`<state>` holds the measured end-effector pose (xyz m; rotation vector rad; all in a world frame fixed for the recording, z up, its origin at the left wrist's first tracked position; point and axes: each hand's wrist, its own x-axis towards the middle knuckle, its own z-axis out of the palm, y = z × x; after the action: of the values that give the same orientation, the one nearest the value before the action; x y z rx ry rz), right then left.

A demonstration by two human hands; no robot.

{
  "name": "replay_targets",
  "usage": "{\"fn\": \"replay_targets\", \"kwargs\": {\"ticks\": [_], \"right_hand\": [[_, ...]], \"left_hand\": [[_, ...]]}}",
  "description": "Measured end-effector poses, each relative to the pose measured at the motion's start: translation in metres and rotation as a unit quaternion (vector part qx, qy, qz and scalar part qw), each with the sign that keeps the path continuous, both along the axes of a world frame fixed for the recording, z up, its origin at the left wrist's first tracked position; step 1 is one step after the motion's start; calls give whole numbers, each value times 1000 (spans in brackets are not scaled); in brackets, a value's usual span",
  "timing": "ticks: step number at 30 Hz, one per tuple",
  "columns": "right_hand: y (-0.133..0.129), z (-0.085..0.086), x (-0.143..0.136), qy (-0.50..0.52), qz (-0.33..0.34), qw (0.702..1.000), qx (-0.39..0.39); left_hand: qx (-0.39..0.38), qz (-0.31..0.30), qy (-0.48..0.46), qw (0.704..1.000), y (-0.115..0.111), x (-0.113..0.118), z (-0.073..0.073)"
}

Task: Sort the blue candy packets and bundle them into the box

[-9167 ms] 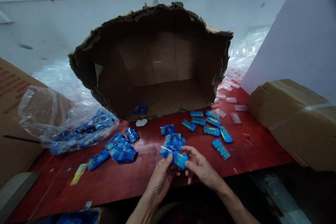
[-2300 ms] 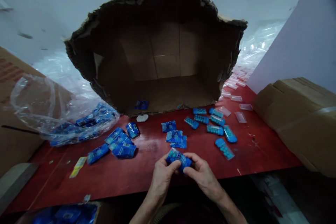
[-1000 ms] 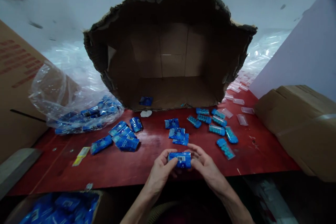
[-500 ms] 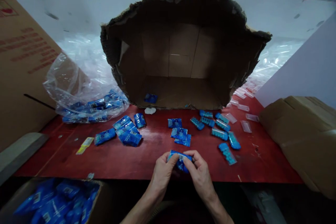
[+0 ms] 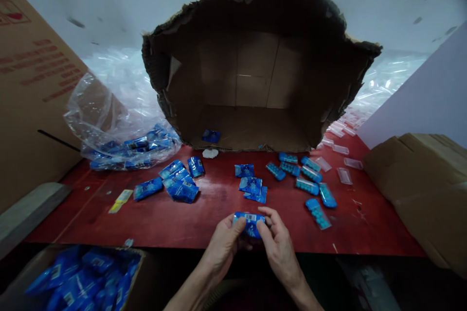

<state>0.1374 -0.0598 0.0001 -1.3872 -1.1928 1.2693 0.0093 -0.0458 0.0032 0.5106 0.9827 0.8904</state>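
Note:
Between both hands, just over the front edge of the red table, is a small blue packet with a barcode facing up. My left hand grips its left end, thumb on top. On the right end, my right hand closes with its thumb pressed on the face. Flat blue packets lie just beyond the hands. To their right are several clear cases of blue balls. More blue packets are heaped at the left.
A torn-open cardboard box stands at the back with one blue packet inside. A clear plastic bag of packets sits at left, a carton of blue packets below. Empty clear cases and a brown box are at right.
The packet between my hands has tilted so its barcode shows more fully, and my thumbs have shifted outward and down a little. The view has moved slightly.

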Motion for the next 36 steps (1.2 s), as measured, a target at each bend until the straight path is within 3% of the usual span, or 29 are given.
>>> {"fn": "replay_targets", "kwargs": {"ticks": [2, 6, 8, 15, 20, 23, 28, 32, 36], "right_hand": [[1, 0, 2, 1, 9, 1000, -1], [8, 0, 7, 90, 75, 989, -85], [10, -1, 7, 110, 61, 987, -101], [5, -11, 0, 61, -35, 997, -45], [3, -10, -2, 159, 23, 982, -101], [3, -8, -3, 207, 34, 973, -100], [3, -10, -2, 142, 9, 988, -61], [1, -10, -1, 75, 14, 997, -33], [-3, -13, -3, 76, 20, 997, -16]], "left_hand": [[7, -20, -22, 1000, 0, -3, 1], [23, -18, 59, 998, 1, -8, -3], [32, -15, 79, 996, 1, -9, -4], [10, -33, -8, 999, -1, -6, -3], [17, 18, 80, 996, -2, -8, -13], [21, 25, 51, 998, -1, -7, -13], [27, -10, -32, 999, -1, -5, -8], [27, 5, 3, 1000, -1, -6, -10], [33, 3, 59, 998, 0, -8, -13]]}}
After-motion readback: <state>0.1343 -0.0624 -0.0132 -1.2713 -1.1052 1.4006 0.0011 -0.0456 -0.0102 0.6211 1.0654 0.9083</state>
